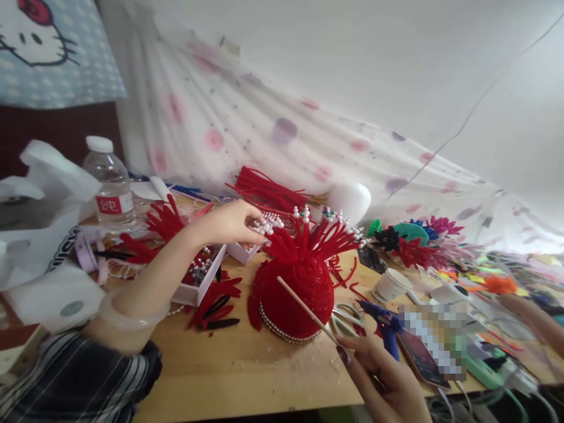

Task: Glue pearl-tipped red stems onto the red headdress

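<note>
A red dome-shaped headpiece [299,296] stands on the wooden table, with a row of pearls along its lower edge. Red fuzzy strips [308,241] rise from its top, tipped with white and coloured beads. My left hand [242,223] is at the upper left of these strips, its fingers closed at the beaded tips; what exactly they pinch is hard to make out. In my right hand [379,376] is a thin wooden stick [304,305], which slants up and left in front of the dome.
Left of the dome are a white box [205,285] of beads, red and black pieces [220,299] and a water bottle [110,188]. To the right lie scissors [347,320], a blue glue gun [385,323], a paper cup [391,286] and a phone [423,358]. Another person's hand [529,314] shows far right.
</note>
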Motion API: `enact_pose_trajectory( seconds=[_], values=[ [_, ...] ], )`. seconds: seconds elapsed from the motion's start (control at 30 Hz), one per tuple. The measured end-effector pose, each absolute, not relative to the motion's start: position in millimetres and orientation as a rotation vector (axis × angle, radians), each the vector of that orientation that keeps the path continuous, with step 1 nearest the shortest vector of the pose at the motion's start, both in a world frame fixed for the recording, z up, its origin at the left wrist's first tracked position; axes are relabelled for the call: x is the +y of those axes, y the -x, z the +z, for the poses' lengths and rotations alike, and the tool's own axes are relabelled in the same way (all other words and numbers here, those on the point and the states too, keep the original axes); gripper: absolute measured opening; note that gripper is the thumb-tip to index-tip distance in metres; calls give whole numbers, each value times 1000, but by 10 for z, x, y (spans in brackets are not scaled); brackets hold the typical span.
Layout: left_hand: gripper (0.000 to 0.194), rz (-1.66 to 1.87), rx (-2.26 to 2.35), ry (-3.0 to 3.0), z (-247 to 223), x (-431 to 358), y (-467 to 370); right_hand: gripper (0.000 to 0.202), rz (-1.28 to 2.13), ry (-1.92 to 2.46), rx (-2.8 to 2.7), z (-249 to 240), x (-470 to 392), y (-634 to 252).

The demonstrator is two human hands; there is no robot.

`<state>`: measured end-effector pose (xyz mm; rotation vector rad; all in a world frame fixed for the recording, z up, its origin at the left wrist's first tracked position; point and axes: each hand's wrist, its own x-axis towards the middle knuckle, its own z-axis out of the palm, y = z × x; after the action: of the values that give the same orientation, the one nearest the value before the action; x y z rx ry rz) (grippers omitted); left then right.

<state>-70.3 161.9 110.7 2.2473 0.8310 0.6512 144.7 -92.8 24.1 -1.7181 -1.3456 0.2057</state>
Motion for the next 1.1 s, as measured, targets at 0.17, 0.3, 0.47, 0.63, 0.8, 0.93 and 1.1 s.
enact_pose_trajectory(
  seconds=[0.17, 0.3, 0.47, 0.63, 0.8, 0.93, 1.1],
  values=[
    [38, 515, 908, -2340, 1187, 1592, 787, 29, -47, 1665, -957, 218, -993, -1626],
    [42, 379, 909, -2364, 1219, 1541, 845, 39, 1, 1640, -891, 42, -963, -1833],
    [58, 356, 1047, -2213, 1322, 1437, 1029, 45, 35, 1627, -908, -281, -866, -1960],
    [24, 411, 1299, -2100, 1394, 1249, 1185, 32, -14, 1649, -973, -386, -698, -2024],
    [18, 333, 1245, -1938, 999, 922, 960, 27, 79, 1584, -994, -493, -508, -2064],
    [34, 677, 1235, -1677, 531, 787, 547, 26, 144, 1530, -1044, -581, -465, -2043],
    [34, 986, 1243, -1558, 299, 834, 218, 24, 160, 1518, -1106, -637, -547, -2072]
  ],
)
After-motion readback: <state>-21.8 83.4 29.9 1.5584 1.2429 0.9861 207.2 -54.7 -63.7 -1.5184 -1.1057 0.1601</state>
